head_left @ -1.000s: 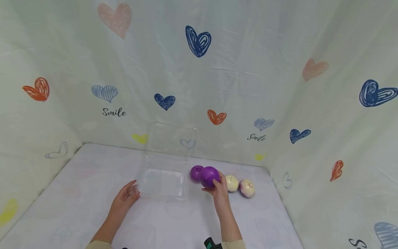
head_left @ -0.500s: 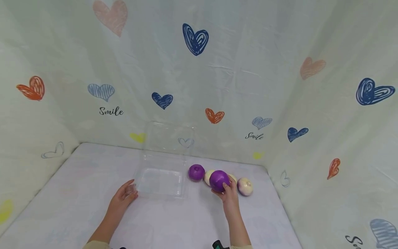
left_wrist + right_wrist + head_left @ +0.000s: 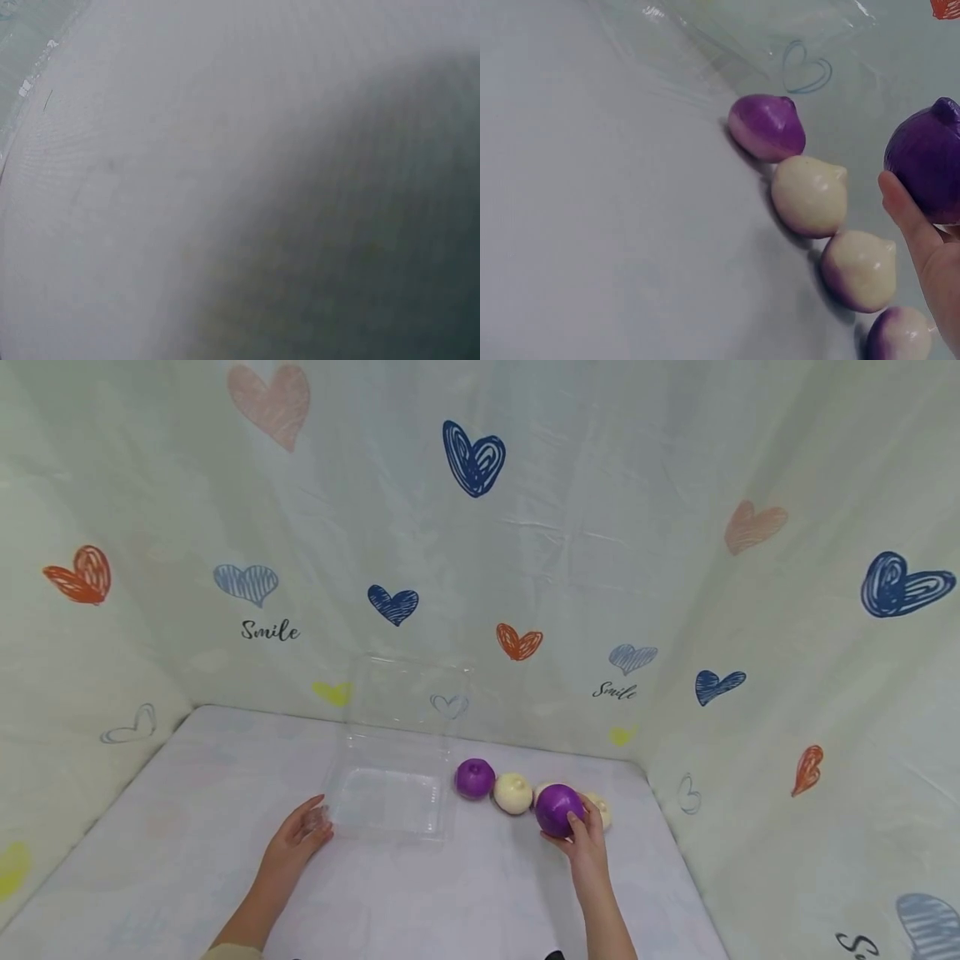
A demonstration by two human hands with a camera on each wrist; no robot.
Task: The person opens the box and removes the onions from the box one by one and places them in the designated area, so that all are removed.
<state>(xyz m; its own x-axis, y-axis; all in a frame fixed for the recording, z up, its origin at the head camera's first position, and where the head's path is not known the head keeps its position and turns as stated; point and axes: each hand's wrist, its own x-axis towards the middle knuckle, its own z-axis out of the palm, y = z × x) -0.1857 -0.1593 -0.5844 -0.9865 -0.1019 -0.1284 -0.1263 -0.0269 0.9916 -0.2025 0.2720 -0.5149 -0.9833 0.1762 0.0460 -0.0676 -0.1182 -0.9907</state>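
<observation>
My right hand (image 3: 590, 843) holds a glossy purple onion (image 3: 558, 810) above the table, thumb and fingers round its side. In the right wrist view, this held onion (image 3: 930, 165) is at the right edge. Below it runs a slanting row: a purple onion (image 3: 767, 127), then three pale onions with purple bases, the nearest pale onion (image 3: 900, 336) cut off by the frame's bottom. At the left, my left hand (image 3: 296, 839) grips clear plastic at the left edge of a hinged container (image 3: 386, 835), whose lid (image 3: 411, 693) stands raised at the back.
White cloth covers the table (image 3: 420, 902). A pale curtain (image 3: 570, 552) printed with hearts stands along the back and sides. The left wrist view shows mostly white cloth (image 3: 150, 187) and a dark blur.
My right hand has carried the purple onion rightward, past the nearer pale onions, uncovering the one beside the purple onion on the table. The left hand stays at the container's edge.
</observation>
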